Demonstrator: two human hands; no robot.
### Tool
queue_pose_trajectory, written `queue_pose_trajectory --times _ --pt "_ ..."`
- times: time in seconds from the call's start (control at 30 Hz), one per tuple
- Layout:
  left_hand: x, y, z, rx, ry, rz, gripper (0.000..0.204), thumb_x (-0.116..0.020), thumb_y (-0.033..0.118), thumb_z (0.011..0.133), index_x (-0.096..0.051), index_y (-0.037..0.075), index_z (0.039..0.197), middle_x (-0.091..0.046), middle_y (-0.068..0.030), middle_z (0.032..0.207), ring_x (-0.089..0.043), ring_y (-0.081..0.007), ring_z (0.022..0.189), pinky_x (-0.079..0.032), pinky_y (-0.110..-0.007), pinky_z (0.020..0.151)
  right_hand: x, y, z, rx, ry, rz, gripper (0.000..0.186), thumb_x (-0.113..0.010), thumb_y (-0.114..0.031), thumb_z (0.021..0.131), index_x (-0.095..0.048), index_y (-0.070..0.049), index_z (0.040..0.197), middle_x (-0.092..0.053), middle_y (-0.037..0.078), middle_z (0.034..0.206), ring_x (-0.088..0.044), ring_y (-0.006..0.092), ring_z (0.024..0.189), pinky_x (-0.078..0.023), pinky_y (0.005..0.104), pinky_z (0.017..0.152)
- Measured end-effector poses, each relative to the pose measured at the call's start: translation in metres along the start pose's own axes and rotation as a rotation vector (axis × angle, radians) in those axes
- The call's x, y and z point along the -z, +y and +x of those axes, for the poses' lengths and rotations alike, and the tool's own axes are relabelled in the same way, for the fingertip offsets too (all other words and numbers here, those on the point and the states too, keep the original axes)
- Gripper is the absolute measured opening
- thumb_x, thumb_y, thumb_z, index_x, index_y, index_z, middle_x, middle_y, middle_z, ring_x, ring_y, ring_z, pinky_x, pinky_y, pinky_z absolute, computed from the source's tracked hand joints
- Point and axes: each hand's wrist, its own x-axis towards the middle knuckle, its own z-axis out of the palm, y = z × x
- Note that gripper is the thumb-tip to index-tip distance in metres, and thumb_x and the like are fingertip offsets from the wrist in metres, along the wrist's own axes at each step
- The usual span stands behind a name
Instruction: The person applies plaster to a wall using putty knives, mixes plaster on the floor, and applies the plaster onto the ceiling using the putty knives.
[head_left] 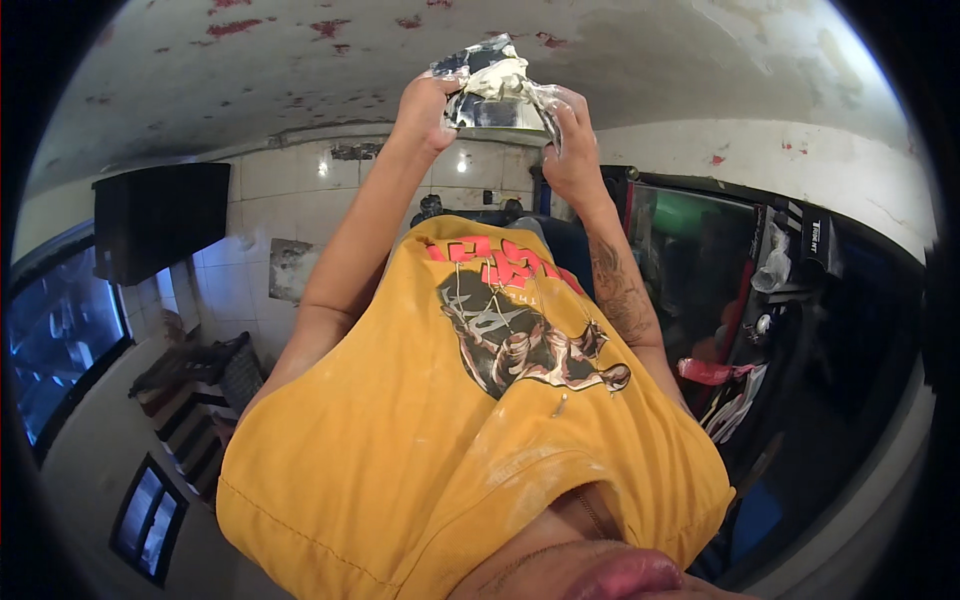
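Observation:
Both my arms are stretched out, and the hands meet near the top of the view over two putty-smeared flat tools. My left hand is closed on the edge of a dark flat plate coated in white. My right hand is wrapped round a white-smeared putty knife, whose shiny wide blade lies against the plate. A thick lump of whitish putty sits between the two tools. The handles are mostly hidden by fingers and putty.
A pale ceiling with red and dark patches spans the top. To the left are a black box-shaped unit, a window and tiled wall. To the right stands a dark glass-fronted cabinet beside shelves with a pink item.

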Motion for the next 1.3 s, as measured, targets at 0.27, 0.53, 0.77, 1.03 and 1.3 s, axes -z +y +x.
queue_pose_trajectory --times 0.27,0.53,0.77,1.03,1.3 --pt "0.003 0.019 -0.004 -0.159 -0.067 -0.027 0.016 -0.04 -0.003 0.077 -0.047 -0.003 0.092 -0.055 -0.0101 0.084 -0.055 -0.0173 0.074 -0.048 -0.03 0.063 0.028 0.007 0.003 -0.049 -0.062 -0.014 0.054 -0.033 0.017 0.053 -0.044 0.001 0.103 -0.044 0.017 0.107 -0.041 0.033 0.104 -0.034 0.0322 0.089" --pt "-0.009 0.01 -0.012 -0.331 -0.064 0.351 0.015 -0.049 0.0 0.077 -0.052 -0.004 0.091 -0.056 -0.0061 0.081 -0.048 -0.0104 0.068 -0.039 -0.024 0.063 0.027 -0.029 0.025 0.076 -0.328 -0.249 0.038 -0.041 0.008 0.064 -0.047 -0.005 0.1 -0.048 0.01 0.106 -0.046 0.0306 0.096 -0.041 0.0356 0.078" --pt "-0.007 0.003 0.008 -0.354 -0.1 0.346 0.011 -0.049 -0.001 0.076 -0.054 -0.004 0.086 -0.055 -0.0056 0.076 -0.048 -0.0106 0.066 -0.04 -0.025 0.06 0.027 -0.028 0.019 0.074 -0.409 -0.298 0.033 -0.044 0.007 0.064 -0.05 -0.004 0.095 -0.051 0.01 0.099 -0.049 0.03 0.091 -0.042 0.0366 0.075" --pt "0.005 0.076 0.043 -0.171 -0.086 0.334 0.028 -0.04 -0.003 0.072 -0.051 -0.004 0.097 -0.057 -0.01 0.091 -0.056 -0.0183 0.08 -0.045 -0.029 0.071 0.08 0.05 0.007 -0.445 -0.243 0.812 0.041 -0.056 0.008 0.065 -0.048 -0.001 0.104 -0.051 0.007 0.102 -0.049 0.0185 0.093 -0.04 0.0284 0.079" --pt "-0.049 0.264 0.03 -0.174 -0.705 1.053 0.04 -0.052 0.015 0.073 -0.045 -0.002 0.109 -0.052 -0.0078 0.096 -0.048 -0.0169 0.089 -0.037 -0.028 0.08 0.208 0.213 0.005 -0.3 1.07 0.565 0.042 -0.043 0.015 0.061 -0.048 0.004 0.102 -0.056 0.008 0.089 -0.055 0.0159 0.077 -0.045 0.0256 0.068"
